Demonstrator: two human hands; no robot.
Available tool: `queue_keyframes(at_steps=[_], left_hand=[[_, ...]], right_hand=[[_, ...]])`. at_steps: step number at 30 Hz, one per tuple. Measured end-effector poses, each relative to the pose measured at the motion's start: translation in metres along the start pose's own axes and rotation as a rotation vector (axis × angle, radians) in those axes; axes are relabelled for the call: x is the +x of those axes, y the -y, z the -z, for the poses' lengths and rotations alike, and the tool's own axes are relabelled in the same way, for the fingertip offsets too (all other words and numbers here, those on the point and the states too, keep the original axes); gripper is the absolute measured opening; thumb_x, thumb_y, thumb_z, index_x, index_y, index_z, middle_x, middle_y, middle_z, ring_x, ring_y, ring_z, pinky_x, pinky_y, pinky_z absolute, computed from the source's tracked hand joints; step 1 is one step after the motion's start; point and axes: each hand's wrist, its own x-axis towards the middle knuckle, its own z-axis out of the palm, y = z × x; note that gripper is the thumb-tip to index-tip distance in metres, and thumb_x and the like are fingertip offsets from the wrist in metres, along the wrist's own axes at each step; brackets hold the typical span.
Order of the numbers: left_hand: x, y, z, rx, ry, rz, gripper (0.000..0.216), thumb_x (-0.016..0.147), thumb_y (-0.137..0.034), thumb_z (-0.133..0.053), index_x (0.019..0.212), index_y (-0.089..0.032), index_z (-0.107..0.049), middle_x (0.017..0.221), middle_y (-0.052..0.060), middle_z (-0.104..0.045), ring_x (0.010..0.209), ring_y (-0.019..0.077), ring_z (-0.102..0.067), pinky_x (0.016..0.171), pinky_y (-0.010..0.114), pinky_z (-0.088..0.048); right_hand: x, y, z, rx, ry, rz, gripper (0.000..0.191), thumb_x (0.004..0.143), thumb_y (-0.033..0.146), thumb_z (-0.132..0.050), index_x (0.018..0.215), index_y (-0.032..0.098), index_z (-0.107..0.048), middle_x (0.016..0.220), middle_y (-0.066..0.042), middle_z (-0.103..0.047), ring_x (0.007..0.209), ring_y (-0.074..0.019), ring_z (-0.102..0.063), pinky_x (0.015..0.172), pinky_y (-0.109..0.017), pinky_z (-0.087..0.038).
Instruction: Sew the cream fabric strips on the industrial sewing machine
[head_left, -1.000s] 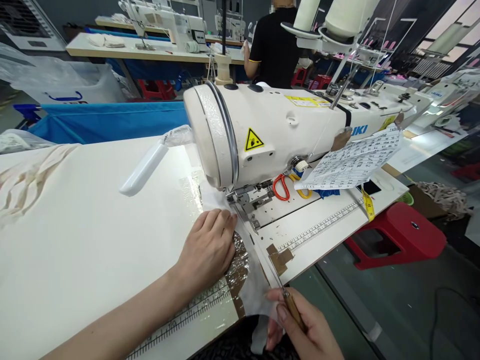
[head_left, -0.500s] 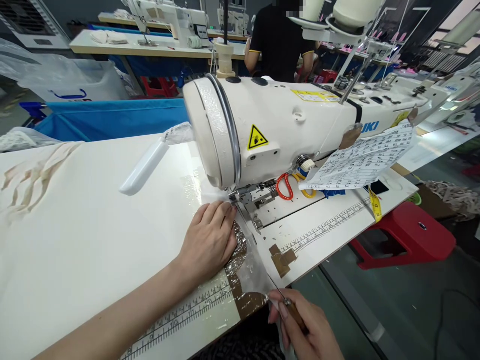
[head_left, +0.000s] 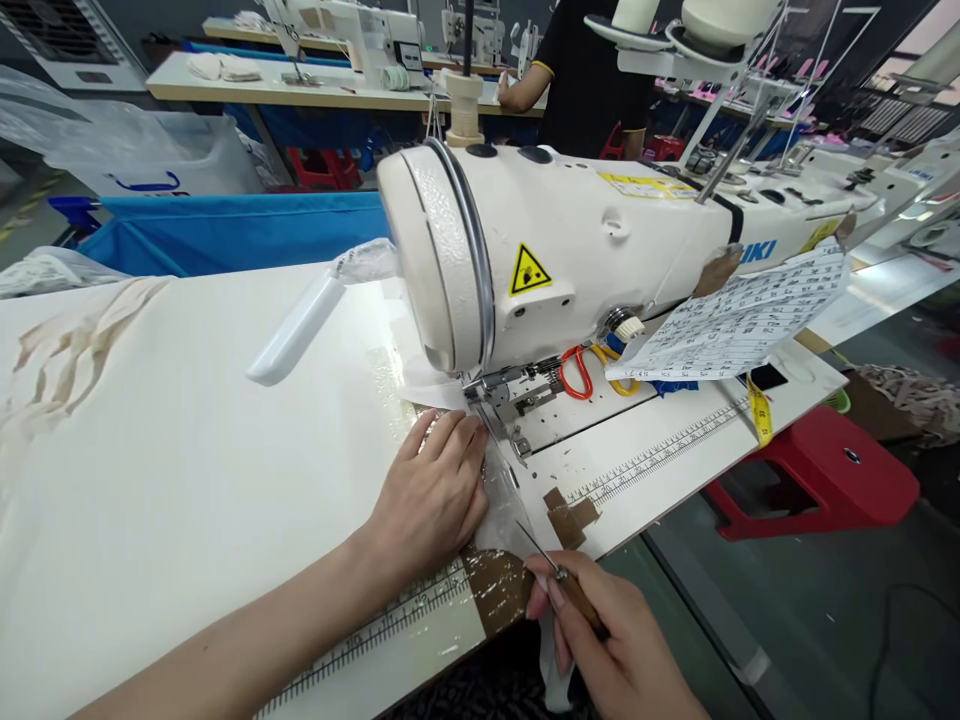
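My left hand (head_left: 435, 495) lies flat, fingers together, on a thin white strip of fabric (head_left: 501, 500) just in front of the presser foot (head_left: 495, 405) of a white sewing machine (head_left: 570, 250). My right hand (head_left: 607, 655) is closed round a wooden-handled awl (head_left: 566, 585) at the table's front edge; the awl's metal tip points at the fabric. The same hand also pinches the strip's trailing end, which hangs over the edge.
Red-handled scissors (head_left: 576, 372), a printed paper sheet (head_left: 739, 315) and a yellow tape measure (head_left: 759, 410) lie right of the needle. A red stool (head_left: 817, 470) stands on the floor to the right. A blue bin (head_left: 225, 230) is behind the table. Another person (head_left: 592, 70) works at a far table.
The fabric strip has fed toward the needle, so less of it hangs over the table edge. My right hand with the awl has moved up closer to the table edge; my left hand slid slightly forward.
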Motion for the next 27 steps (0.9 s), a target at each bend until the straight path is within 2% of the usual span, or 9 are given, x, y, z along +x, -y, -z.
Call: queue_keyframes(at_steps=[9,13,17,19,21,24,27], left_hand=[[0.002,0.002,0.000,-0.004,-0.003,0.004,0.045,0.092,-0.023,-0.041,0.127,-0.002,-0.059,0.126,0.019,-0.061,0.124,0.0323,-0.050,0.112,0.049,-0.035],[0.003,0.006,-0.001,-0.025,0.003,0.017,0.042,0.094,-0.023,-0.040,0.126,-0.003,-0.058,0.126,0.020,-0.059,0.122,0.0333,-0.050,0.107,0.051,-0.041],[0.006,0.013,-0.008,-0.031,-0.004,0.017,0.036,0.095,-0.012,-0.036,0.122,0.000,-0.057,0.118,0.020,-0.059,0.104,0.0285,-0.054,0.090,0.043,-0.053],[0.009,0.017,-0.010,-0.018,-0.001,-0.005,0.033,0.094,-0.005,-0.035,0.117,-0.001,-0.059,0.110,0.019,-0.060,0.094,0.0257,-0.055,0.079,0.037,-0.056],[0.015,0.021,-0.010,0.013,0.010,-0.028,0.029,0.092,-0.002,-0.037,0.108,-0.004,-0.061,0.100,0.016,-0.061,0.086,0.0247,-0.054,0.069,0.035,-0.056],[0.023,0.027,-0.011,0.057,0.002,-0.054,0.024,0.092,-0.001,-0.040,0.094,-0.009,-0.062,0.089,0.013,-0.061,0.077,0.0233,-0.054,0.061,0.034,-0.054],[0.025,0.036,-0.013,-0.034,-0.071,-0.058,0.022,0.092,-0.003,-0.041,0.092,-0.012,-0.061,0.089,0.012,-0.063,0.079,0.0227,-0.057,0.064,0.033,-0.055]], right_hand=[[0.015,0.009,0.003,-0.059,0.056,0.085,0.027,0.106,0.029,-0.034,0.121,0.022,-0.056,0.088,-0.002,-0.065,0.055,-0.0107,-0.056,0.055,-0.024,-0.045],[0.013,0.013,0.002,-0.092,0.056,0.155,0.028,0.106,0.026,-0.035,0.127,0.025,-0.054,0.091,-0.002,-0.069,0.056,-0.0114,-0.059,0.057,-0.023,-0.048],[0.008,0.028,0.006,-0.248,-0.012,0.304,0.033,0.104,0.024,-0.041,0.134,0.034,-0.050,0.095,-0.002,-0.071,0.072,-0.0146,-0.068,0.068,-0.024,-0.054],[0.010,0.041,0.009,-0.298,-0.040,0.469,0.033,0.104,0.026,-0.041,0.134,0.035,-0.048,0.095,-0.003,-0.071,0.077,-0.0163,-0.069,0.070,-0.023,-0.055],[0.015,0.055,0.010,-0.275,-0.008,0.651,0.031,0.105,0.029,-0.039,0.134,0.031,-0.047,0.087,-0.002,-0.070,0.073,-0.0158,-0.069,0.067,-0.021,-0.055],[0.022,0.068,0.008,-0.190,0.029,0.698,0.029,0.105,0.030,-0.038,0.132,0.028,-0.046,0.087,-0.002,-0.070,0.066,-0.0129,-0.068,0.064,-0.017,-0.055],[0.024,0.063,0.006,-0.171,0.018,0.724,0.031,0.102,0.032,-0.041,0.133,0.028,-0.044,0.089,-0.001,-0.072,0.067,-0.0131,-0.069,0.063,-0.017,-0.055]])
